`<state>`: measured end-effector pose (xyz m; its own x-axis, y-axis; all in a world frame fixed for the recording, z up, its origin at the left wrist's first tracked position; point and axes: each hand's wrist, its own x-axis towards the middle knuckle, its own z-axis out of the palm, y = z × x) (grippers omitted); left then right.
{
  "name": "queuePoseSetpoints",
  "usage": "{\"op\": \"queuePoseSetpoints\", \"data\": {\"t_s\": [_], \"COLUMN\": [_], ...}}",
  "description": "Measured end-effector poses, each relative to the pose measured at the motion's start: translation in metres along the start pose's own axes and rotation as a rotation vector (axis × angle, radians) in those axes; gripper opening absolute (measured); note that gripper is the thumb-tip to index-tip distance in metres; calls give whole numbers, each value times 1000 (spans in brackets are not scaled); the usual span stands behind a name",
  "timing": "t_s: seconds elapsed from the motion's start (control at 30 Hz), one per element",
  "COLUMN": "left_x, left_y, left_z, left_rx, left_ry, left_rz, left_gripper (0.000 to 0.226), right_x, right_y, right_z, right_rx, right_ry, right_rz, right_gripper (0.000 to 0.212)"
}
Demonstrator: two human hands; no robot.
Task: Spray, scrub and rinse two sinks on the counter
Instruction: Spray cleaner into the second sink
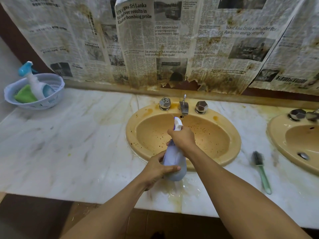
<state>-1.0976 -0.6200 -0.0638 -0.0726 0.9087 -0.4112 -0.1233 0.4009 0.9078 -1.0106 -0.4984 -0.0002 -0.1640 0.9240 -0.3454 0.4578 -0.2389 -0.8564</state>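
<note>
Now both hands hold the spray bottle (174,161) over the front rim of the sink (236,141): right hand (183,138) wrapped round the neck for the trigger, left hand (155,170) gripping the base, steadying the nozzle toward the speckled bowl

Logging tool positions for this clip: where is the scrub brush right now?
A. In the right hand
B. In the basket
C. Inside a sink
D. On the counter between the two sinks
D: the brush lies flat on the counter between the left sink and the right sink, while the left hand and right hand hold the bottle.
</note>
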Motion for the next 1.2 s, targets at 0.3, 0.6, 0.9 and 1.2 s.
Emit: {"op": "queuePoseSetpoints", "data": {"t_s": [0.3,0.6,0.9,1.2], "left_x": [11,2,-44,-89], "left_y": [17,16,-14,-32], "left_z": [1,10,10,40], "left_rx": [7,-25,-42,-35], "left_ry": [-85,-97,30,113], "left_rz": [-27,-33,-43,-26], "left_gripper": [63,59,85,92], "right_x": [3,-5,-31,-62], "right_y": [-1,2,16,45], "right_z": [-12,-19,3,-3], "right_rx": [81,102,61,106], "right_ry": [85,66,-148,-259], "right_rz": [17,5,0,-37], "right_gripper": [11,16,15,21]}}
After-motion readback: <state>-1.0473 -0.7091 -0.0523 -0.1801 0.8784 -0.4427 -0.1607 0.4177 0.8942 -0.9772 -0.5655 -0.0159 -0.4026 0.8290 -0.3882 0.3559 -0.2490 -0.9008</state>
